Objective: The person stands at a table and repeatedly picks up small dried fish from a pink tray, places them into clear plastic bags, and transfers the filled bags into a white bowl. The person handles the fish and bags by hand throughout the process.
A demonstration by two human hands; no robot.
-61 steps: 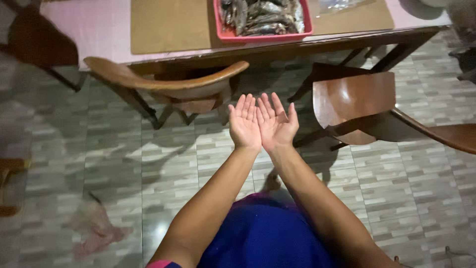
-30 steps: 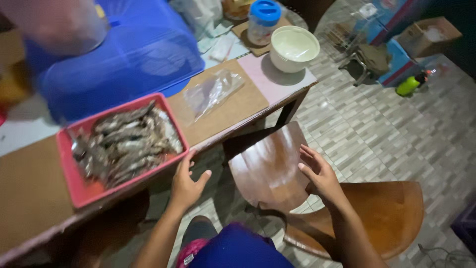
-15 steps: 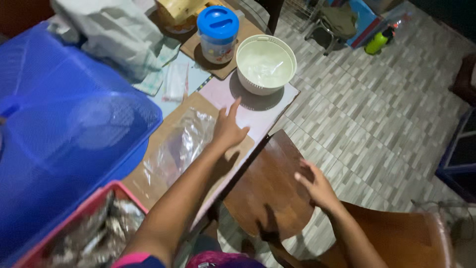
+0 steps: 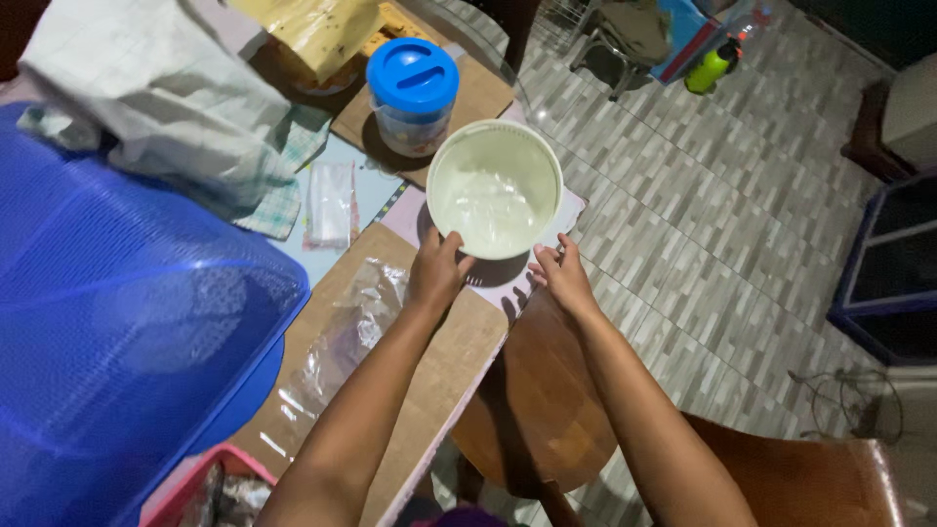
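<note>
I bring both hands to a pale round bowl (image 4: 495, 187) at the near corner of the table (image 4: 444, 366). My left hand (image 4: 435, 271) has its fingers (image 4: 451, 244) curled against the near-left of the rim and appears to grip it, though the far side of that hold is hidden. My right hand (image 4: 562, 275) is loosely spread and holds nothing, its fingertips (image 4: 540, 256) just short of the near-right of the rim. The bowl lies directly ahead of both sets of fingers, between them, and being round it has no long axis to line up with. The left hand is the nearer. Beyond the fingers stands a blue-lidded jar (image 4: 413, 83); beneath the right wrist is a wooden chair (image 4: 532, 400)
</note>
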